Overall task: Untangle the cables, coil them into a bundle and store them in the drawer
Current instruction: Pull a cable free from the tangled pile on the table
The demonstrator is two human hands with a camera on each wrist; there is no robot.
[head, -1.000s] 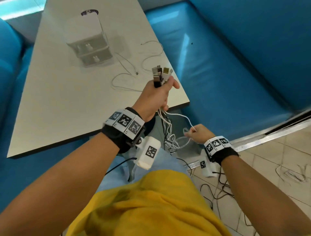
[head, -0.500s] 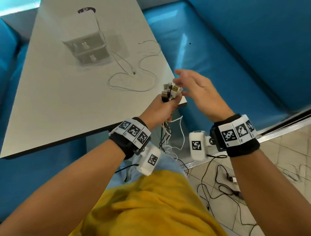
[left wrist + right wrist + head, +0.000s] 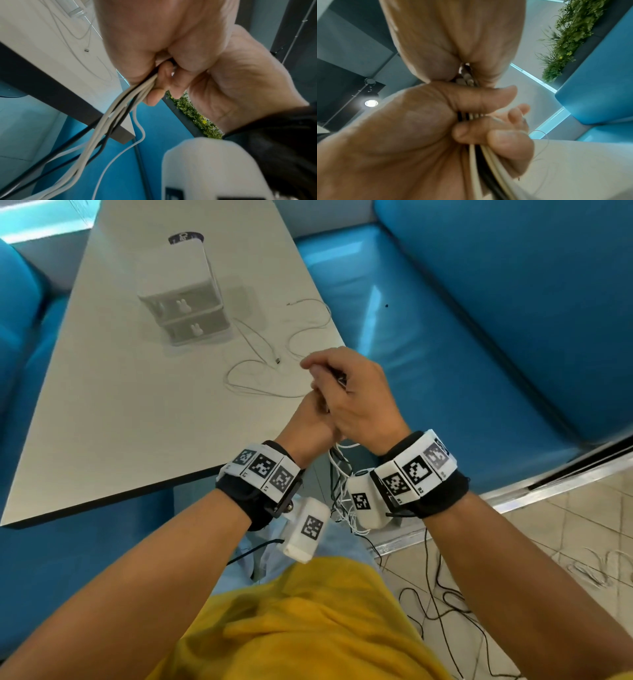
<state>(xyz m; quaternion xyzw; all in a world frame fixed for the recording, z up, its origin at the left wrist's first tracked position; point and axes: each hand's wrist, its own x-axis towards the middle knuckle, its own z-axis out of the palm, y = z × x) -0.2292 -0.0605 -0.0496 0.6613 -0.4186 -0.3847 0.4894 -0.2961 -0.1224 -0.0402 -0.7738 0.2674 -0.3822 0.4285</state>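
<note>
White and black cables (image 3: 109, 121) clenched in left hand (image 3: 308, 422), right hand (image 3: 356, 398) wrapped over their plugs.

A lounge or café-like seating area: blue padded benches (image 3: 479, 354) beside the hands, a white table (image 3: 120, 405) ahead, tiled floor (image 3: 565, 525).

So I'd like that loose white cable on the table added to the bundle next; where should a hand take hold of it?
Probably at the plug end of the white cable, coming straight down from above. The cable lies flat in open loops on the table, and that end sits free, clear of the drawer box, so lifting there lets the loops trail out.
</note>
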